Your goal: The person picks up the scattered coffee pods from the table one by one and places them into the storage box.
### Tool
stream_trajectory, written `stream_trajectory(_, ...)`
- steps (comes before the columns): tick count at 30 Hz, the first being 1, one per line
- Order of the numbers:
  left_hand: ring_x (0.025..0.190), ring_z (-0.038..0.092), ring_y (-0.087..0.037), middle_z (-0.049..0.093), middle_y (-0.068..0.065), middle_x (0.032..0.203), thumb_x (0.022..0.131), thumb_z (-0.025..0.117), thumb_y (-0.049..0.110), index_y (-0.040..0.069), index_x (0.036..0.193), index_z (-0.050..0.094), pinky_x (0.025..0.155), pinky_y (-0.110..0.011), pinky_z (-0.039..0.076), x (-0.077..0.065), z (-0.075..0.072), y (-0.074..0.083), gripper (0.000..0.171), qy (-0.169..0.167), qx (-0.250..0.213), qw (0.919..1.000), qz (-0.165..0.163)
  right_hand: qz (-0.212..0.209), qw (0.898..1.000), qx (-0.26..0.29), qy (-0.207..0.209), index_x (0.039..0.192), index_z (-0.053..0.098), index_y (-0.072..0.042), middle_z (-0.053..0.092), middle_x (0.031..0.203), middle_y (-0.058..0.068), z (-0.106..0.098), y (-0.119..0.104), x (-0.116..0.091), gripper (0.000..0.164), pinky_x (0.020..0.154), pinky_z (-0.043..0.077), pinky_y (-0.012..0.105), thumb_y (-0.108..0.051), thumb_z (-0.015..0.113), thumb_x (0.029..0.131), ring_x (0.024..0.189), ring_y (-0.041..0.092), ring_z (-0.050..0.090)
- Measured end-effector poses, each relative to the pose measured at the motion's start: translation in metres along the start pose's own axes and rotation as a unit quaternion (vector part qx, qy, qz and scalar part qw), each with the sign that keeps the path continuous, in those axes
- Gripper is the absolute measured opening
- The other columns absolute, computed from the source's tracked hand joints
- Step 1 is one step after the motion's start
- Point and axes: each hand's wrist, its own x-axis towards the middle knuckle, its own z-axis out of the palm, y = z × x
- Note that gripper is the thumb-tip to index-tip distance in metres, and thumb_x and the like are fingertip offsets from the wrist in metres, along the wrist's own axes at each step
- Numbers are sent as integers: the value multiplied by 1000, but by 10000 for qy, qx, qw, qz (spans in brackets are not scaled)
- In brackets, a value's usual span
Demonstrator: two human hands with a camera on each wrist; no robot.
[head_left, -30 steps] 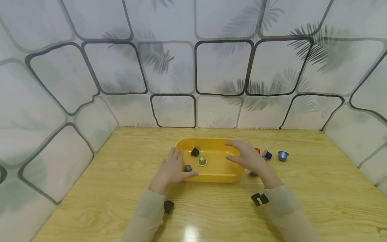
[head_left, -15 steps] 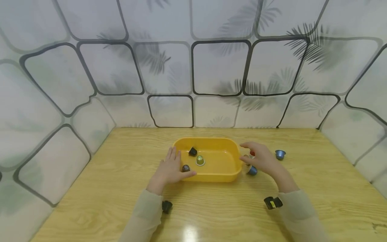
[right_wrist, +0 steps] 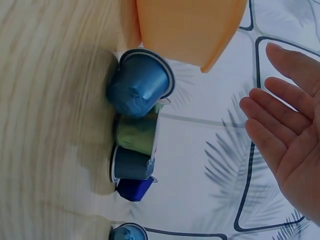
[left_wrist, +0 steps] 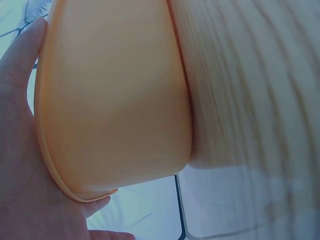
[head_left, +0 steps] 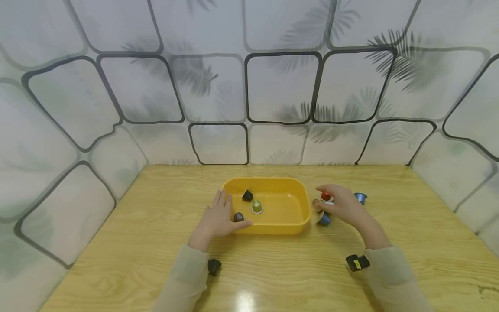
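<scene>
A yellow plastic tray [head_left: 273, 229] stands on the table with three coffee capsules inside: a black one [head_left: 247, 196], a green one [head_left: 257, 207] and a dark grey one [head_left: 239, 217]. My left hand [head_left: 219, 216] rests on its left end, fingers straight along the rim and thumb over the near corner. Right of the tray, my right hand [head_left: 343, 204] hovers over a loose group of capsules, thumb and fingers spread apart with nothing between them. Around it lie a red capsule [head_left: 325, 196] and a blue capsule [head_left: 323, 219]; in the right wrist view a green capsule [right_wrist: 137, 134] shows behind the blue one.
Another blue capsule [head_left: 360, 197] lies farther right, partly behind the right hand. A purple-blue capsule [right_wrist: 135, 189] shows in the right wrist view. A patterned wall [head_left: 280, 143] borders the wooden table [head_left: 273, 268] at the back. Small black devices sit at both wrists.
My right hand has moved right, from over the tray's right end to above the loose capsules, uncovering the blue one beside the tray. The left hand stays on the rim.
</scene>
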Motion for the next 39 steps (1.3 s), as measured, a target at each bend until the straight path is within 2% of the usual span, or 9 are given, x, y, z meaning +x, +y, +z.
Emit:
stream_trajectory(9,132,-5,-30,1,-20,145,69,44,75,-2,139,17,97,-57,17,-2,2,0,108,41,20,10000,10,43,9999,-54,-73,114,54,8,57,107,22,6,8,-3,41,78,45,46,-14,65,81,95,36,55)
stream_trajectory(23,132,-5,-29,0,-19,145,69,42,77,-2,140,16,97,-57,18,-5,6,3,109,56,103,9999,-37,181,9993,-185,-266,109,57,6,57,108,22,11,19,-9,38,79,44,47,-15,67,79,98,37,53)
stream_trajectory(39,132,-6,-28,-1,-19,145,68,42,77,-2,140,15,98,-57,17,-5,7,3,110,46,-21,10000,-52,182,9975,-291,-619,109,58,6,59,105,20,11,26,-8,38,78,44,48,-15,67,78,96,37,54)
